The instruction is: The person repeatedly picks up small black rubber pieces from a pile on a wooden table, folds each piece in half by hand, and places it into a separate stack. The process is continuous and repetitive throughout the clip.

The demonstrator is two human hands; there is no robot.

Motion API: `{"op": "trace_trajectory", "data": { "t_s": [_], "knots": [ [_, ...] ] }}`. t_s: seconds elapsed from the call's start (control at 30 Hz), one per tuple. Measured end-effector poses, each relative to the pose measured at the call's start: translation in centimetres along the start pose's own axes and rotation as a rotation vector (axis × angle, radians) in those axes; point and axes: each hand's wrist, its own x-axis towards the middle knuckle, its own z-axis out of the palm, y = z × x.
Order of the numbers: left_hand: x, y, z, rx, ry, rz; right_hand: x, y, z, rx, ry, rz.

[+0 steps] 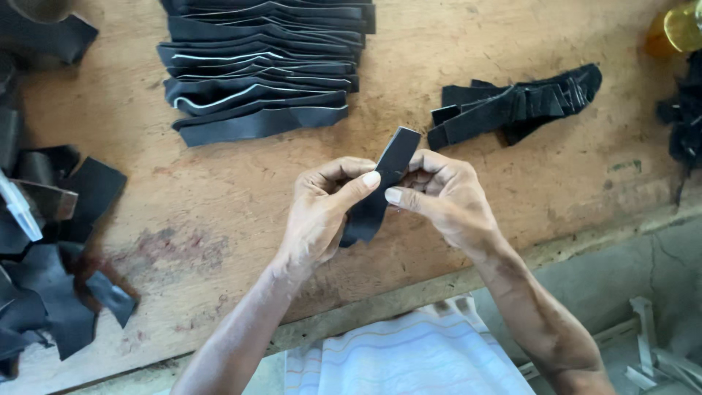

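Hands met above the bench (219,219): left hand (322,212) and right hand (446,194) pinched one black strip (384,183), tilted toward one o'clock for inspection; stacked strips (263,66) lay at eleven o'clock.

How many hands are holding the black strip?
2: the left hand grips the black strip from the left, the right hand from the right. No other hands show.

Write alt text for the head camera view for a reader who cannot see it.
Two bare hands, left hand and right hand, together pinch a black leather strip above a worn wooden table. A neat stack of black strips lies behind, a smaller pile of folded strips to the right, and loose black scraps at the left.
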Motion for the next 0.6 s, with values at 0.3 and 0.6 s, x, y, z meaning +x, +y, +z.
{"op": "trace_trajectory", "data": {
  "t_s": [0.3, 0.6],
  "knots": [
    [0.4, 0.6, 0.8, 0.261, -0.028, 0.083, -0.4, -0.4, -3.0, -0.250, 0.012, 0.073],
    [0.1, 0.8, 1.5, 0.339, -0.217, 0.257, -0.8, -0.7, -2.8, -0.260, 0.024, 0.162]
  ]
}}
